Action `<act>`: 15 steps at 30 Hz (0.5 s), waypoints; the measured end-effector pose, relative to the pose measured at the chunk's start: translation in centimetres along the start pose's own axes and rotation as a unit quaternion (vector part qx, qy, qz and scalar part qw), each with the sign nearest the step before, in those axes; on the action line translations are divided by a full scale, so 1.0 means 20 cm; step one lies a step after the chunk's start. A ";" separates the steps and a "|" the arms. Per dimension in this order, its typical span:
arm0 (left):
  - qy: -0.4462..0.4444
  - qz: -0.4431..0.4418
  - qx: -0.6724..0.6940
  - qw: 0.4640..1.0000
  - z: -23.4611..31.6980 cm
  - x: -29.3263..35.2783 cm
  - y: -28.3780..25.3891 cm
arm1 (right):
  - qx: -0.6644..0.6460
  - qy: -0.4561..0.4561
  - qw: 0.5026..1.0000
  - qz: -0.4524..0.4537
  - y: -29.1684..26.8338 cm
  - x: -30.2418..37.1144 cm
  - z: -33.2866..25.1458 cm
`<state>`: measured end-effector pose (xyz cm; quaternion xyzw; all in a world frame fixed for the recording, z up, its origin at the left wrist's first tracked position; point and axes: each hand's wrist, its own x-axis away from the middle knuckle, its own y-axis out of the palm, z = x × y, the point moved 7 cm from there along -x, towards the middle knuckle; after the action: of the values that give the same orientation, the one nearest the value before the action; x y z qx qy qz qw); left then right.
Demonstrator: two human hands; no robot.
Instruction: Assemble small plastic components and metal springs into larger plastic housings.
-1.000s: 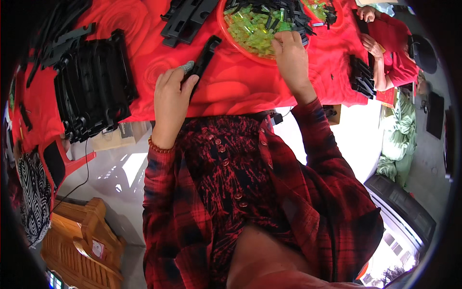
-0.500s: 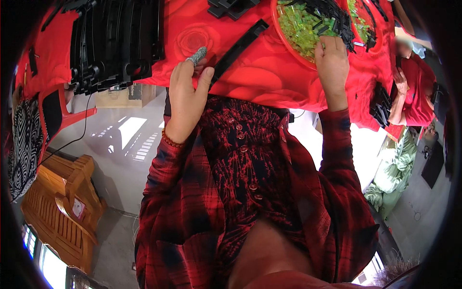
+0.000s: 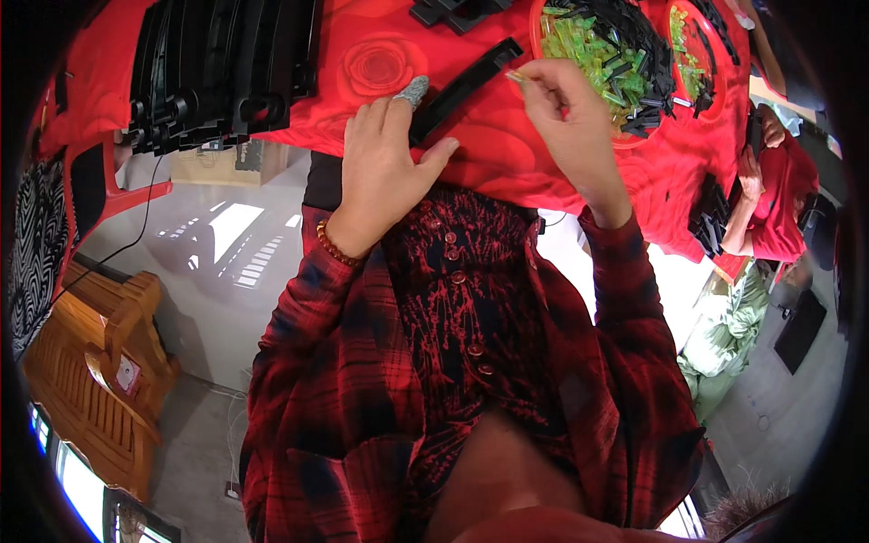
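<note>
A long, narrow black plastic strip (image 3: 466,90) lies slantwise on the red cloth in front of me. My left hand (image 3: 385,167) is at its near end, thumb on one side and fingers on the other, gripping it. A grey wrapping (image 3: 414,90) covers the tip of one left finger. Between thumb and fingertips, my right hand (image 3: 570,118) pinches a small yellowish clear plastic piece (image 3: 517,77) just right of the strip's far end. Behind that hand, a red basin (image 3: 536,36) holds many small yellow-green clear pieces (image 3: 584,45) and black pieces (image 3: 643,54).
Many black strips (image 3: 226,72) are stacked at the table's left. More black parts (image 3: 457,11) lie at the far edge. A second red basin (image 3: 674,41) stands to the right, near a person in red (image 3: 778,199). A wooden bench (image 3: 100,380) stands lower left.
My right hand has come out of the basin and moved left toward the strip, now with a small clear piece in its fingertips. My left hand has shifted slightly right along the strip's near end.
</note>
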<state>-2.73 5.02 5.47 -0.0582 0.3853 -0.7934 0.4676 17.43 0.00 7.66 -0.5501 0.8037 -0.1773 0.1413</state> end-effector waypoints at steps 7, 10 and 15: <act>-0.042 0.014 0.010 0.999 -0.05 -0.06 0.04 | 0.103 -0.126 0.986 -0.040 0.08 -0.06 -0.07; -0.042 0.002 -0.039 0.998 -0.03 -0.11 0.05 | 0.121 -0.027 0.990 -0.059 0.10 -0.07 -0.02; -0.044 -0.006 -0.075 0.996 -0.02 -0.17 0.07 | 0.174 -0.173 0.967 -0.070 0.14 -0.08 -0.08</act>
<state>-0.16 7.56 5.15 -0.1300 0.4224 -0.7620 0.4733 14.99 2.69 7.82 -0.5940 0.6833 -0.2262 0.3593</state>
